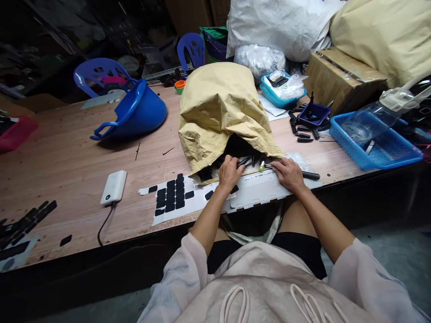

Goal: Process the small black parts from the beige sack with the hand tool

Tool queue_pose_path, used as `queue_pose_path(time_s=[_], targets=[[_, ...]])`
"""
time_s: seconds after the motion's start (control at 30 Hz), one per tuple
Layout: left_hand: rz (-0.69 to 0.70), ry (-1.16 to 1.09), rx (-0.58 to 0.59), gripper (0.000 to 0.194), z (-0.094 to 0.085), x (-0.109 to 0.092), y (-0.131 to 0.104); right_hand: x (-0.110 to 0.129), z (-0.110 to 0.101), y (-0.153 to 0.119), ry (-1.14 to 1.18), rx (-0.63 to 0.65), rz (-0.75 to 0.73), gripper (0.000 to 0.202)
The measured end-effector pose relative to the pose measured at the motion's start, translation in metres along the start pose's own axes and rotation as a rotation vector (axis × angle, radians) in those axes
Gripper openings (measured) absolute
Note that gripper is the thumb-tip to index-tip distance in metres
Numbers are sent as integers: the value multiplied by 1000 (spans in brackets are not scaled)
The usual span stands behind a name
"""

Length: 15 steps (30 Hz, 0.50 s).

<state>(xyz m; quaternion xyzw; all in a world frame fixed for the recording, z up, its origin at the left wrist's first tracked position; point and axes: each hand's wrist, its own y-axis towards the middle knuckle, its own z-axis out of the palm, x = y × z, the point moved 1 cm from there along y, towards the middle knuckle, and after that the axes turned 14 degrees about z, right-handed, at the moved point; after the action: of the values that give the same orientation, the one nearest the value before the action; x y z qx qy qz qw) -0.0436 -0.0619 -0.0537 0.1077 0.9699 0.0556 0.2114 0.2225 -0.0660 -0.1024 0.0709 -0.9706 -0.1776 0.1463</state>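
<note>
Just inside the open mouth of a tan woven sack (pixel 218 98), my left hand (pixel 229 172) pinches a slim black piece (pixel 244 162). My right hand (pixel 288 174) is closed round a small hammer (pixel 310 175) with a yellowish head, metal shaft and black handle, pointing left toward that piece. Under both hands lies a white flat board (pixel 259 190) along the table edge. More dark parts lie in the shadowed sack mouth, too dim to make out. Left of the hands, black rounded pads (pixel 170 195) sit in rows on a white sheet (pixel 161 220).
A white power bank (pixel 113 186) with a cable and a tipped blue tub (pixel 138 110) are on the left. To the right stand a blue basket (pixel 380 152), a purple tray (pixel 314 115) among black pieces, and a cardboard box (pixel 336 80). The table edge runs before my lap.
</note>
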Motion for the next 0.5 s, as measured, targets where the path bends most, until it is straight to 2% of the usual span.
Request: queue_pose_path(time_s=[0.1,0.2,0.37,0.5], targets=[[70,-107,-19,14,-1,11,-23,0,1,0,3,-9,6,31],[151,-228,3,12,11,14,-33,-1,2,-1,8,-19,10,32],[167,-292,-50,13,35,10,-30,-4,3,1,9,-31,5,32],[151,-329,-59,14,39,11,-27,-4,-4,1,33,-23,-15,33]])
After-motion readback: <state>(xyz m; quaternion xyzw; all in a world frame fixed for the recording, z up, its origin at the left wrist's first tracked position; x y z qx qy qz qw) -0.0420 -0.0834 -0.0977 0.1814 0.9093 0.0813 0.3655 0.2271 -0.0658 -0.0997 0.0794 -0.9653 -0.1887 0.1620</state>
